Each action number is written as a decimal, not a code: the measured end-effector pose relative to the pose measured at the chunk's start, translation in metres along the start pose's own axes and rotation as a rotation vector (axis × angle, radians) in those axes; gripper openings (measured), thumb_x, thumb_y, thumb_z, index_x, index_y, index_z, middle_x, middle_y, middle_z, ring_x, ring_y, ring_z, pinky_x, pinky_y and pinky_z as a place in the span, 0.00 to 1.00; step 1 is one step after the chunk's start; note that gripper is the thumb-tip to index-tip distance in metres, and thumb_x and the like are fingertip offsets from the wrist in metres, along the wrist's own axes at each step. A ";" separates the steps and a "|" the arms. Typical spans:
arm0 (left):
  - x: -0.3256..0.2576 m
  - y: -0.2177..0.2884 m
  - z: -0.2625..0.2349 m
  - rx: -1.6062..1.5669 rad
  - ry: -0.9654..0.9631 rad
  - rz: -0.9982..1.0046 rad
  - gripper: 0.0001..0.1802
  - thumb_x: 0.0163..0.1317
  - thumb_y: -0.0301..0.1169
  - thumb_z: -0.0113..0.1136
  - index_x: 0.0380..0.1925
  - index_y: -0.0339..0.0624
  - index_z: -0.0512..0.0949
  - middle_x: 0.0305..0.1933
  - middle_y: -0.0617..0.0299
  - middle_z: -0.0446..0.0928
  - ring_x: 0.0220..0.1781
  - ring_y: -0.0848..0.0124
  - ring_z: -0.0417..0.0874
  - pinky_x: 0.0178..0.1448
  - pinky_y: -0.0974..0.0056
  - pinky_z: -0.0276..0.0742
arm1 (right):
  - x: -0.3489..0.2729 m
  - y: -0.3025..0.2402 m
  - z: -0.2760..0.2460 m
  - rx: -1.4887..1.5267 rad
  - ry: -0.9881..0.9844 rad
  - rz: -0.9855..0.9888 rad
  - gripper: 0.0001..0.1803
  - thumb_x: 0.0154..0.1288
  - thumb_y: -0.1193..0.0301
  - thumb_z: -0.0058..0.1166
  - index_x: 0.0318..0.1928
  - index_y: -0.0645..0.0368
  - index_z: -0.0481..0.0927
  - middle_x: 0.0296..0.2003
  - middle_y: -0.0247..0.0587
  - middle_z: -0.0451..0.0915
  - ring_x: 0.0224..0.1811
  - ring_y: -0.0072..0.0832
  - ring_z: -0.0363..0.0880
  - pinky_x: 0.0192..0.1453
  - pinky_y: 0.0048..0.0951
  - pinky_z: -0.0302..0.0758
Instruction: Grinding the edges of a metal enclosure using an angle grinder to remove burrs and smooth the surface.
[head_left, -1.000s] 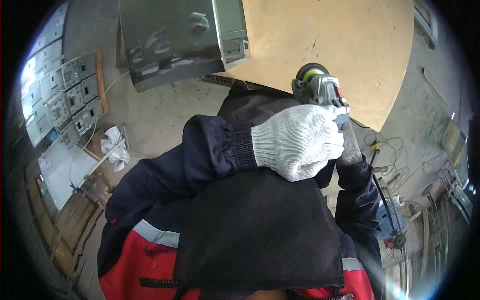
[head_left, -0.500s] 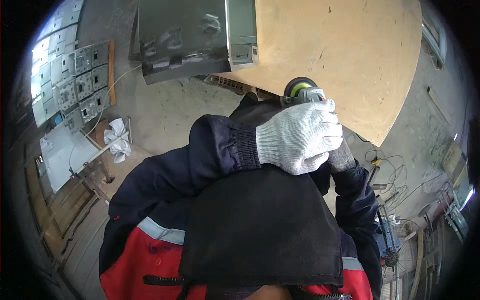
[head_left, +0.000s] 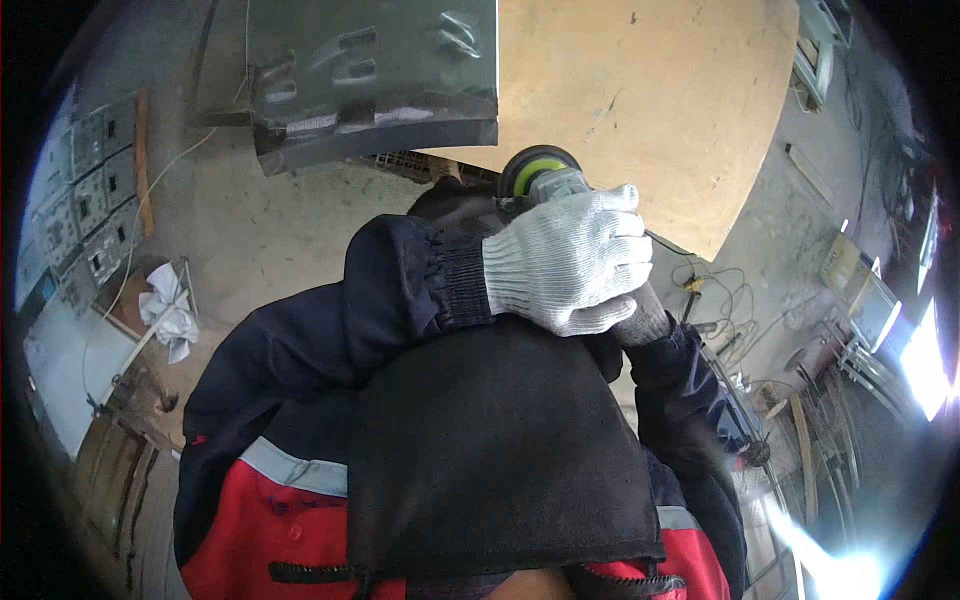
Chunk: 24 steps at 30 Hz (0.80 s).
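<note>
My left hand (head_left: 572, 262), in a white knitted glove, is closed over the body of an angle grinder (head_left: 560, 186). A black disc with a yellow-green centre (head_left: 540, 172) sits at the grinder's front, near the front edge of a tan board (head_left: 650, 95). Behind it, my right hand (head_left: 646, 322), in a greyish glove, is closed round the rear of the tool; its fingers are mostly hidden by the left hand. A dark, glossy sheet-metal panel (head_left: 375, 85) with several raised, light-catching marks lies left of the disc, apart from it.
A black flap (head_left: 500, 450) hangs before my chest. Cables (head_left: 735, 300) lie on the floor at right, near metal stands and wooden strips. White cloth (head_left: 170, 312) hangs at left, by a pale sheet (head_left: 75, 365) and several metal boxes (head_left: 90, 200). Bright light glares at right.
The view has shifted, with the hands and grinder now further left in it. The panel now covers the greenish side part beside it. Bright glare has appeared at lower right. Both grips look unchanged.
</note>
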<state>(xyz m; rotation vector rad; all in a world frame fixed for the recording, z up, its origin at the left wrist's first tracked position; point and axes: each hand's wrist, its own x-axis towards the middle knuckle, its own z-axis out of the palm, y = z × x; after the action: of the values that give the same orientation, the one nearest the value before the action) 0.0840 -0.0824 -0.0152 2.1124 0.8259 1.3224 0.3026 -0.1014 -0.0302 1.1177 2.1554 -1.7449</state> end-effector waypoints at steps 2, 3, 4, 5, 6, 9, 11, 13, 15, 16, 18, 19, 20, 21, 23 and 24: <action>-0.005 -0.001 -0.007 -0.027 0.003 0.008 0.16 0.55 0.40 0.67 0.34 0.37 0.84 0.36 0.52 0.80 0.42 0.53 0.80 0.61 0.46 0.76 | 0.002 -0.005 0.006 -0.089 -0.084 0.061 0.28 0.79 0.62 0.51 0.75 0.53 0.71 0.72 0.47 0.72 0.76 0.41 0.68 0.80 0.43 0.65; -0.008 -0.001 -0.011 -0.038 0.008 0.015 0.16 0.55 0.40 0.67 0.34 0.37 0.84 0.36 0.52 0.80 0.42 0.53 0.80 0.61 0.46 0.76 | 0.002 -0.009 0.009 -0.093 -0.078 0.073 0.28 0.79 0.62 0.51 0.75 0.53 0.71 0.72 0.47 0.72 0.76 0.41 0.68 0.80 0.43 0.65; -0.011 0.000 -0.016 -0.082 -0.076 -0.027 0.18 0.55 0.37 0.67 0.41 0.35 0.84 0.45 0.49 0.81 0.51 0.49 0.82 0.69 0.43 0.74 | 0.002 -0.014 0.013 -0.078 -0.037 0.118 0.28 0.79 0.63 0.50 0.75 0.53 0.70 0.72 0.47 0.72 0.76 0.41 0.68 0.81 0.42 0.64; -0.013 0.001 -0.020 -0.126 -0.162 -0.067 0.22 0.56 0.35 0.68 0.49 0.34 0.85 0.54 0.45 0.83 0.61 0.46 0.83 0.76 0.39 0.72 | 0.002 -0.018 0.016 -0.062 0.004 0.161 0.28 0.79 0.64 0.49 0.76 0.52 0.70 0.72 0.47 0.71 0.76 0.41 0.67 0.81 0.42 0.64; -0.018 0.000 -0.017 -0.131 -0.157 -0.061 0.22 0.56 0.35 0.68 0.49 0.34 0.85 0.54 0.45 0.83 0.61 0.46 0.83 0.76 0.39 0.72 | 0.003 -0.021 0.018 -0.068 0.008 0.168 0.28 0.79 0.64 0.49 0.76 0.52 0.70 0.72 0.47 0.71 0.76 0.41 0.67 0.81 0.42 0.64; -0.028 -0.002 -0.012 -0.106 -0.210 -0.110 0.21 0.55 0.35 0.68 0.47 0.34 0.85 0.52 0.46 0.83 0.58 0.46 0.83 0.74 0.40 0.74 | 0.005 -0.026 0.026 -0.220 -0.048 0.210 0.28 0.80 0.64 0.49 0.77 0.54 0.68 0.73 0.46 0.71 0.76 0.41 0.67 0.81 0.41 0.64; -0.017 -0.006 -0.031 -0.156 -0.125 -0.032 0.22 0.54 0.36 0.70 0.46 0.34 0.85 0.50 0.47 0.84 0.56 0.47 0.84 0.73 0.40 0.75 | 0.007 -0.033 0.031 0.046 0.132 0.128 0.28 0.81 0.64 0.49 0.77 0.55 0.67 0.73 0.44 0.71 0.76 0.38 0.68 0.80 0.39 0.66; -0.017 -0.010 -0.039 -0.171 -0.126 -0.037 0.22 0.54 0.37 0.70 0.46 0.34 0.85 0.50 0.48 0.84 0.57 0.47 0.84 0.73 0.40 0.75 | 0.013 -0.025 0.036 0.173 0.129 0.129 0.28 0.82 0.64 0.50 0.76 0.56 0.67 0.73 0.44 0.71 0.76 0.37 0.68 0.80 0.39 0.66; -0.019 -0.011 -0.047 -0.153 -0.140 -0.071 0.21 0.54 0.37 0.72 0.46 0.36 0.85 0.51 0.51 0.84 0.58 0.48 0.84 0.75 0.40 0.74 | 0.018 -0.027 0.038 0.130 0.114 0.074 0.26 0.82 0.65 0.50 0.75 0.56 0.69 0.73 0.43 0.72 0.75 0.35 0.70 0.79 0.38 0.68; -0.021 -0.013 -0.048 -0.155 -0.139 -0.069 0.21 0.54 0.37 0.72 0.46 0.36 0.85 0.51 0.51 0.84 0.58 0.48 0.84 0.75 0.40 0.74 | 0.021 -0.031 0.040 0.129 0.116 0.077 0.26 0.82 0.65 0.50 0.75 0.56 0.69 0.73 0.43 0.72 0.75 0.35 0.70 0.79 0.38 0.68; -0.025 -0.015 -0.048 -0.139 -0.154 -0.076 0.20 0.55 0.37 0.71 0.46 0.38 0.85 0.51 0.51 0.84 0.58 0.48 0.84 0.76 0.40 0.74 | 0.024 -0.039 0.043 0.078 0.142 0.103 0.26 0.79 0.63 0.53 0.73 0.57 0.73 0.72 0.47 0.73 0.77 0.41 0.69 0.81 0.43 0.65; -0.027 -0.015 -0.047 -0.139 -0.157 -0.076 0.20 0.55 0.37 0.71 0.46 0.38 0.85 0.51 0.51 0.84 0.58 0.48 0.84 0.76 0.40 0.74 | 0.025 -0.041 0.043 -0.101 0.142 0.031 0.27 0.79 0.62 0.52 0.73 0.57 0.73 0.73 0.46 0.72 0.77 0.42 0.69 0.81 0.43 0.65; -0.028 -0.015 -0.046 -0.113 -0.165 -0.058 0.20 0.55 0.37 0.71 0.46 0.38 0.85 0.51 0.51 0.84 0.58 0.48 0.84 0.76 0.41 0.74 | 0.026 -0.040 0.045 -0.097 0.145 0.030 0.27 0.79 0.62 0.52 0.73 0.57 0.73 0.73 0.46 0.72 0.77 0.42 0.69 0.81 0.43 0.65; -0.029 -0.015 -0.045 -0.090 -0.174 -0.036 0.20 0.55 0.37 0.71 0.46 0.38 0.85 0.51 0.51 0.84 0.58 0.48 0.84 0.75 0.41 0.74 | 0.026 -0.039 0.048 -0.061 0.138 0.058 0.27 0.79 0.62 0.52 0.74 0.56 0.72 0.73 0.46 0.72 0.78 0.41 0.68 0.82 0.43 0.64; -0.030 -0.016 -0.046 -0.094 -0.205 -0.020 0.19 0.55 0.36 0.70 0.45 0.38 0.85 0.51 0.52 0.85 0.58 0.48 0.84 0.75 0.42 0.74 | 0.028 -0.038 0.054 -0.018 0.139 0.084 0.27 0.79 0.61 0.52 0.74 0.55 0.72 0.73 0.45 0.72 0.78 0.40 0.67 0.82 0.43 0.63; -0.029 -0.018 -0.045 -0.101 -0.226 -0.003 0.19 0.55 0.36 0.70 0.45 0.39 0.85 0.50 0.52 0.85 0.58 0.48 0.84 0.74 0.42 0.75 | 0.029 -0.037 0.058 -0.065 0.192 0.058 0.27 0.79 0.61 0.51 0.74 0.55 0.72 0.73 0.45 0.72 0.78 0.40 0.68 0.82 0.43 0.63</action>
<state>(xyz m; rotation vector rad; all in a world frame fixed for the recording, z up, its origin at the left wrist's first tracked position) 0.0288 -0.0869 -0.0276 2.1310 0.6540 1.0747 0.2402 -0.1423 -0.0356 1.3659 2.2437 -1.5901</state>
